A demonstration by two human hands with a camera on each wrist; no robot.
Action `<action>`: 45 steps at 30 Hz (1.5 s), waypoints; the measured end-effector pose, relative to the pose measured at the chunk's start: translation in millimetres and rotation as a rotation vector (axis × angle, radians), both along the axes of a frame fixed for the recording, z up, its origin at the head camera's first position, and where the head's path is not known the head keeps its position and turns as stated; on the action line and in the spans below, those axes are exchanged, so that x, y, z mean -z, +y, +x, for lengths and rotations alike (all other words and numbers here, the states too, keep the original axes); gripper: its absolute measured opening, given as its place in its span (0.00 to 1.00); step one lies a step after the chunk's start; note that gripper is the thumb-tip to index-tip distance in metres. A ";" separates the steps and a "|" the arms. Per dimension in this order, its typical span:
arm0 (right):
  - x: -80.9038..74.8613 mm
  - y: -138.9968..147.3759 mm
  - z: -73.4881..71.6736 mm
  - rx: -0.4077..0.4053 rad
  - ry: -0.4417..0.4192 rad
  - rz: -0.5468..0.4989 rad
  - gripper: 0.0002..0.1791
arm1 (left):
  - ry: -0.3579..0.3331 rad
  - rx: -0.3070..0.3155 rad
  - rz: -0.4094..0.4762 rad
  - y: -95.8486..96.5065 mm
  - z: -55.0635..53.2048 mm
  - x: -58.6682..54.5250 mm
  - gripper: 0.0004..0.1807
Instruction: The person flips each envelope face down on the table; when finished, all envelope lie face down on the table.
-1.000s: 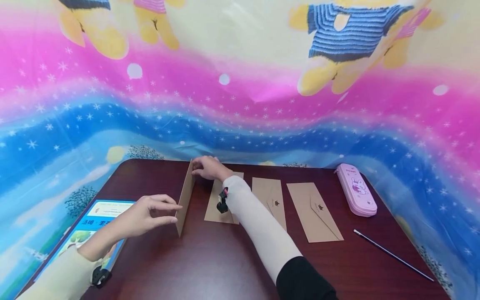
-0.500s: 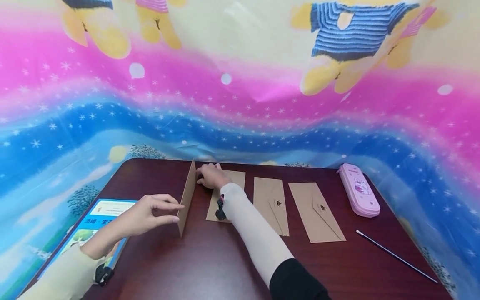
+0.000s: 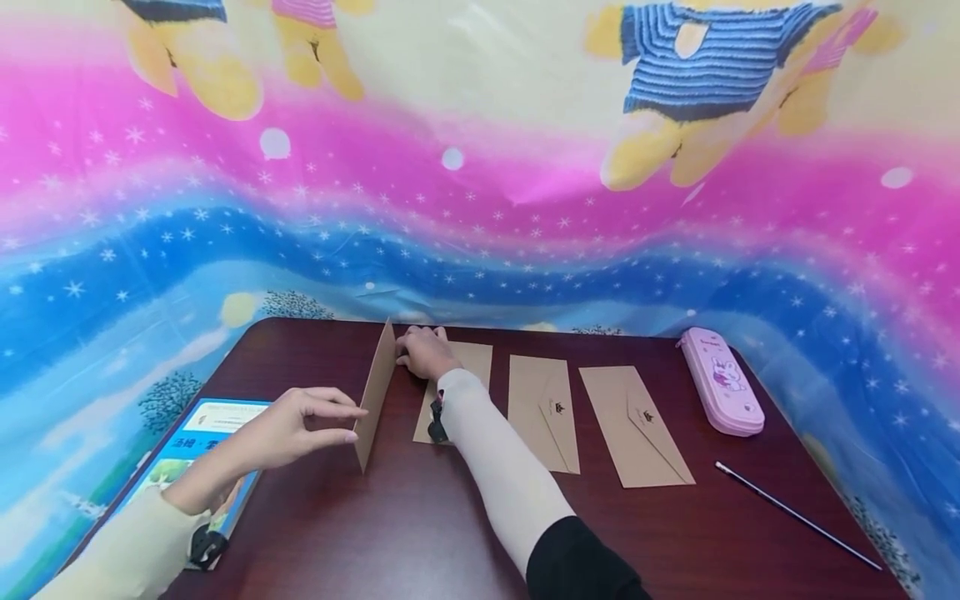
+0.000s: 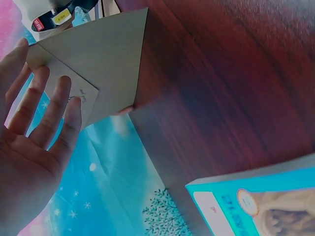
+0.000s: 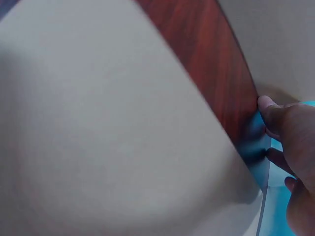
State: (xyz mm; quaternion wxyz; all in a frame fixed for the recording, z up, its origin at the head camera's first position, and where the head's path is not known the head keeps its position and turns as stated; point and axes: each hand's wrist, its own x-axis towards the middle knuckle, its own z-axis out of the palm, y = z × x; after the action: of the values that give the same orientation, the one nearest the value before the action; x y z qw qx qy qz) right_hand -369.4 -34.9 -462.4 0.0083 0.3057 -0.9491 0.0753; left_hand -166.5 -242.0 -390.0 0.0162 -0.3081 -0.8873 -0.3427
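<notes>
A brown kraft envelope [image 3: 377,392] stands on its long edge at the left of the desk, its printed flap [image 4: 81,93] facing left. At its near end my left hand [image 3: 291,429] touches it, fingers mostly straight and spread on the flap side in the left wrist view. My right hand [image 3: 429,353] pinches the far lower corner, the thumb [image 5: 268,105] on the right face. One right fingertip [image 4: 123,112] peeks past the far edge in the left wrist view. Beneath the right forearm lies a second envelope [image 3: 476,362], partly hidden by it.
Two more envelopes lie flat to the right, one nearer [image 3: 542,408] and one farther right [image 3: 637,433]. Beyond them are a pink pencil case [image 3: 723,383] and a pencil [image 3: 795,512]. A blue book [image 3: 191,429] lies under the left forearm. A printed cloth [image 3: 480,208] hangs behind the desk.
My right hand has slid slightly nearer and lower along the far end of the standing envelope. The left hand has hardly moved.
</notes>
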 end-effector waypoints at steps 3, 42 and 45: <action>-3.2 3.2 -1.9 -0.008 -0.034 -0.047 0.11 | 0.012 0.006 -0.012 -0.9 -1.5 -2.5 0.16; -42.0 36.7 -18.1 0.024 -0.413 -0.612 0.13 | -0.168 -0.047 -0.135 -41.9 -5.7 4.8 0.29; -41.2 38.8 -17.6 0.042 -0.419 -0.586 0.14 | -0.238 -0.002 -0.138 -38.1 -13.2 9.3 0.27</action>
State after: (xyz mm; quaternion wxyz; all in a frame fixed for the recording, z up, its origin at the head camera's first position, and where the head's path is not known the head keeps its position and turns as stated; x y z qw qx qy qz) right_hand -387.0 3.9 -421.2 -0.0978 0.2488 -0.8743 0.4051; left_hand -179.6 -280.1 -399.3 -0.1103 -0.2649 -0.9047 -0.3149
